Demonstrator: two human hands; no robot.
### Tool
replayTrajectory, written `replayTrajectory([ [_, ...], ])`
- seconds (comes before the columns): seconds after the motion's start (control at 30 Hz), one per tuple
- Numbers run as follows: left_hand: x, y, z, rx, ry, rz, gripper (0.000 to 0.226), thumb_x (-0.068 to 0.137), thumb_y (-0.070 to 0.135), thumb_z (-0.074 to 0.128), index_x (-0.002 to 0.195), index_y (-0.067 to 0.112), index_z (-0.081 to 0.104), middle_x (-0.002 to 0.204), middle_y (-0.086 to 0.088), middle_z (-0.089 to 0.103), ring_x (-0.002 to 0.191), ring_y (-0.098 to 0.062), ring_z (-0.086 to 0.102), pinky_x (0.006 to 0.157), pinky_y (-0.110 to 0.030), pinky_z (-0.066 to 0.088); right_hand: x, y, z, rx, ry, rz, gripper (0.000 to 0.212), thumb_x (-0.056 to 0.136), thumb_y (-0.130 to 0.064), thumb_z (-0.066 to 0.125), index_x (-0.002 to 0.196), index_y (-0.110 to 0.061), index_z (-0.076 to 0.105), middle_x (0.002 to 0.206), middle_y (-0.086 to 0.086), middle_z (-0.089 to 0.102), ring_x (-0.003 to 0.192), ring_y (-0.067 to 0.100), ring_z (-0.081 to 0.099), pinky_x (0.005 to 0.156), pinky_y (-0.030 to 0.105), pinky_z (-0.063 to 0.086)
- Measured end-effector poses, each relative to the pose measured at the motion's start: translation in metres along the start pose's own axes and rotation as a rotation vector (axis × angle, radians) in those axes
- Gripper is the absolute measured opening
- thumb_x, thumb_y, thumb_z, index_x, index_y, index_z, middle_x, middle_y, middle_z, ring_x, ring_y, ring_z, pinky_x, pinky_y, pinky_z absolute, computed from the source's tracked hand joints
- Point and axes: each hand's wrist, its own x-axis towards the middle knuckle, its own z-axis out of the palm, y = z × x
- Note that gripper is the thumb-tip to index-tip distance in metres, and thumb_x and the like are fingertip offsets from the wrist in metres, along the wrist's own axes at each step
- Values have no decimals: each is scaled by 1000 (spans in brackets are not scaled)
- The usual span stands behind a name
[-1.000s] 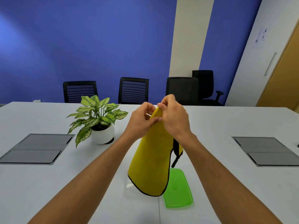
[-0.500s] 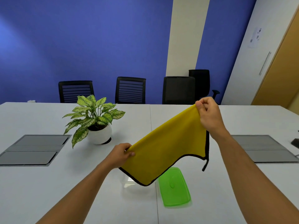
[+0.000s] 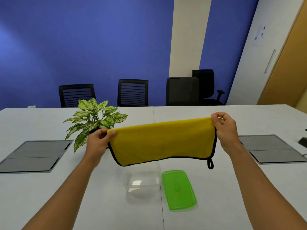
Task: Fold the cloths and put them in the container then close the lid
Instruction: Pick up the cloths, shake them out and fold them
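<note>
A yellow cloth [image 3: 162, 142] with black trim and a small hanging loop at its lower right corner hangs stretched in the air above the white table. My left hand [image 3: 99, 138] pinches its upper left corner and my right hand [image 3: 224, 127] pinches its upper right corner. Below the cloth, a clear plastic container [image 3: 142, 183] stands open on the table. Its green lid [image 3: 178, 189] lies flat just to the right of it.
A potted plant [image 3: 95, 117] in a white pot stands behind my left hand. Grey floor-box panels [image 3: 33, 155] [image 3: 272, 149] are set into the table on both sides. Black chairs [image 3: 132, 92] line the far edge.
My hands, first together at one bunched corner, have drawn apart. The cloth now hangs spread wide and nearly level between them, uncovering the clear container beneath.
</note>
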Motion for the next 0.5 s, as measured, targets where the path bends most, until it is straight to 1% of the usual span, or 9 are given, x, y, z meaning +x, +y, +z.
replayTrajectory([
  [0.07,3,8,-10,-64,-44,-12,16,73,30,74,82,17,72,71,6,71,64,-5,66,54,-21,56,-3,0,-9,55,-99,-22,18,92,-37,52,99,-23,62,88,-3,66,76,10,61,64,26,53],
  [0.13,8,14,-22,-101,-121,-51,10,75,29,71,78,20,75,69,8,71,64,-7,65,56,-23,56,-5,2,-20,110,-245,-14,19,88,-39,52,96,-28,65,82,-9,68,72,6,63,62,22,55],
  [0.2,12,19,-29,-81,-171,-91,11,76,30,70,76,22,76,69,6,70,65,-11,63,58,-27,55,-6,3,-24,135,-348,18,19,88,-38,53,96,-27,66,81,-10,69,74,6,64,63,22,55],
  [0.23,14,19,-29,-42,-160,-97,11,75,31,72,77,21,76,70,5,71,66,-13,63,59,-29,54,-7,4,-22,111,-350,27,19,89,-36,53,96,-24,66,83,-8,69,77,8,65,64,24,55],
  [0.3,16,19,-20,120,-23,-66,15,74,33,78,77,20,74,75,1,72,70,-17,64,60,-32,53,-7,7,-10,15,-253,38,14,93,-28,56,96,-18,65,88,0,68,82,18,64,65,31,55],
  [0.37,13,18,-3,331,202,12,20,75,34,80,79,17,71,77,-4,69,73,-20,63,60,-29,49,-9,11,7,-118,-120,33,8,93,-20,60,94,-14,64,88,7,67,84,27,64,67,40,56],
  [0.4,10,20,7,417,280,66,22,77,35,79,80,16,70,76,-5,68,73,-22,62,58,-27,46,-11,12,16,-182,-71,21,7,92,-20,61,92,-13,64,88,9,68,84,29,65,71,43,56],
  [0.43,7,23,16,471,319,122,22,79,35,77,80,15,69,75,-5,66,72,-22,61,56,-25,44,-14,11,25,-229,-40,3,7,91,-20,61,91,-14,64,86,10,68,83,29,65,73,44,56],
  [0.5,-1,29,34,504,325,215,22,82,33,75,83,11,70,75,-5,66,68,-17,58,56,-23,41,-22,6,42,-284,-18,-52,5,90,-21,62,87,-17,64,79,8,69,76,26,66,71,41,56],
])
